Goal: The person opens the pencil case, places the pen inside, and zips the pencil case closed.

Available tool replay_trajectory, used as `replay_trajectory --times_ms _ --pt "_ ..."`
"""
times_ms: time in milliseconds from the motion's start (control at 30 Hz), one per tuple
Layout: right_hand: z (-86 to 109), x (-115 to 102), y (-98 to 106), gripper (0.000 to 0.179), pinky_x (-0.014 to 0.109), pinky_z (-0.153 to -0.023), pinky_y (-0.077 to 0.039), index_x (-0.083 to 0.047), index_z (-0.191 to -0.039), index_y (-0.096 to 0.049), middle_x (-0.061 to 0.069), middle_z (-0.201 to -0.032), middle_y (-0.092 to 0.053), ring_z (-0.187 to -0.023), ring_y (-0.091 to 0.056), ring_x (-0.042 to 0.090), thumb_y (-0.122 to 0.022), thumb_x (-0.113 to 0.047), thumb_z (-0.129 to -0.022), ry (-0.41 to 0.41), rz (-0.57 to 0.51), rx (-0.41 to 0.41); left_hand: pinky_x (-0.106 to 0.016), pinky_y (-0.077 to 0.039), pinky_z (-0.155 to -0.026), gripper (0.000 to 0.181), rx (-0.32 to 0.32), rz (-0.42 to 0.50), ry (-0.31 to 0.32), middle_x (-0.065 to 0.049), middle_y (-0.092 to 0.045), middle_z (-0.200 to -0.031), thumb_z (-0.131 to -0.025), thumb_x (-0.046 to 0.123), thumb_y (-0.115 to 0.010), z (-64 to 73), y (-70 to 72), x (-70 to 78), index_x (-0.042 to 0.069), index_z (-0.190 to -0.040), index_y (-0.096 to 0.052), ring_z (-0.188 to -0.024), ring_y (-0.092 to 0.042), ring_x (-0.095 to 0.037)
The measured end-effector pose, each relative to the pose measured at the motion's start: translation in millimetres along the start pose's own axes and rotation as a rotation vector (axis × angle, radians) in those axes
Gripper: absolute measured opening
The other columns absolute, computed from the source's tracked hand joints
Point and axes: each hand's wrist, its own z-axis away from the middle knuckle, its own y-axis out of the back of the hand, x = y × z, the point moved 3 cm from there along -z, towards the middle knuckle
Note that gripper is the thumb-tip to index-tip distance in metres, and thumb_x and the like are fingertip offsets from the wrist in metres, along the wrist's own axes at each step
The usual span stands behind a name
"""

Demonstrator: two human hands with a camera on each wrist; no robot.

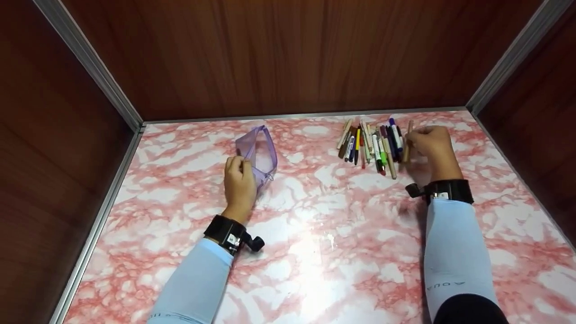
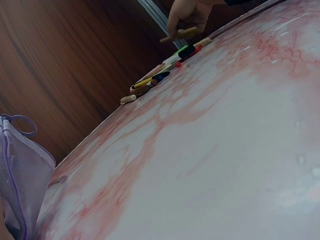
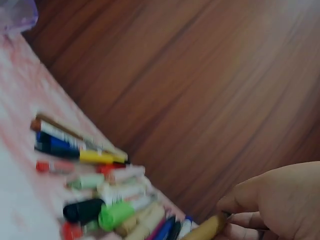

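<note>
A purple mesh pouch (image 1: 245, 143) stands up from the table at the left, its zip side facing right. My left hand (image 1: 238, 183) grips the near edge of the pouch, thumb on one side and fingers curled over the other. In the left wrist view part of the pouch (image 2: 27, 175) shows, with a ring on its zip. At the right, my right hand (image 1: 433, 143) pinches a tan pen (image 1: 406, 154) between thumb and fingers. This pen (image 3: 206, 229) appears close up in the right wrist view, at the right end of a row of pens.
Several pens and markers lie side by side near the back edge, among them a yellow pen (image 1: 357, 140), a green-capped marker (image 1: 383, 156) and a purple-capped marker (image 1: 393, 125). Behind them rises a brown wood-grain panel (image 1: 297, 58). Similar panels with metal edging border both sides of the marbled table (image 1: 306, 252).
</note>
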Motion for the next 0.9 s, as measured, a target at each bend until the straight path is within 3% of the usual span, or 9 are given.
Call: replay_trajectory --times_ms 133,300,567,767,900 --pt "6.6 -22.4 -10.8 0.054 0.036 -0.103 -0.058 -0.007 -0.151 -0.068 -0.015 -0.102 -0.075 -0.104 -0.071 0.007 -0.07 -0.042 -0.11 0.056 -0.061 0.03 -0.044 -0.055 -0.088 0.026 -0.015 0.008 0.018 -0.013 -0.061 -0.119 -0.114 0.027 -0.054 0.1 0.5 -0.2 0.005 -0.109 -0.068 -0.105 -0.061 -0.029" --pt "18.1 -51.3 -40.8 0.044 0.023 -0.08 -0.065 0.002 -0.145 -0.071 -0.013 -0.09 -0.077 -0.084 -0.077 0.005 -0.073 -0.024 -0.108 0.164 -0.23 -0.01 -0.045 -0.055 -0.088 0.026 -0.013 -0.002 0.013 -0.013 -0.061 -0.121 -0.114 0.025 -0.054 0.1 0.7 0.7 0.005 -0.11 -0.069 -0.106 -0.062 -0.029" --pt "34.3 -87.6 -112.2 0.033 0.023 -0.08 -0.067 0.003 -0.135 -0.072 -0.007 -0.094 -0.079 -0.081 -0.081 0.008 -0.072 -0.014 -0.107 0.213 -0.413 -0.158 -0.048 -0.058 -0.092 0.027 -0.002 -0.005 -0.002 -0.015 -0.063 -0.124 -0.114 0.026 -0.054 -1.0 -1.5 1.9 0.003 -0.112 -0.07 -0.109 -0.064 -0.032" --pt "43.3 -106.9 -167.0 0.036 0.025 -0.079 -0.068 0.008 -0.138 -0.071 -0.001 -0.096 -0.08 -0.079 -0.081 0.009 -0.071 -0.01 -0.107 0.226 -0.411 -0.235 -0.047 -0.058 -0.09 0.027 -0.006 -0.001 -0.006 -0.014 -0.063 -0.124 -0.113 0.026 -0.055 1.1 -5.0 2.2 0.004 -0.112 -0.07 -0.109 -0.064 -0.032" --pt "49.2 -115.7 -206.6 0.029 0.039 -0.09 -0.07 0.006 -0.132 -0.074 0.001 -0.096 -0.08 -0.078 -0.08 0.01 -0.07 -0.008 -0.107 0.236 -0.416 -0.29 -0.046 -0.058 -0.087 0.026 -0.003 -0.007 -0.015 -0.013 -0.063 -0.122 -0.113 0.027 -0.055 2.8 -4.7 2.0 0.005 -0.11 -0.07 -0.107 -0.064 -0.031"
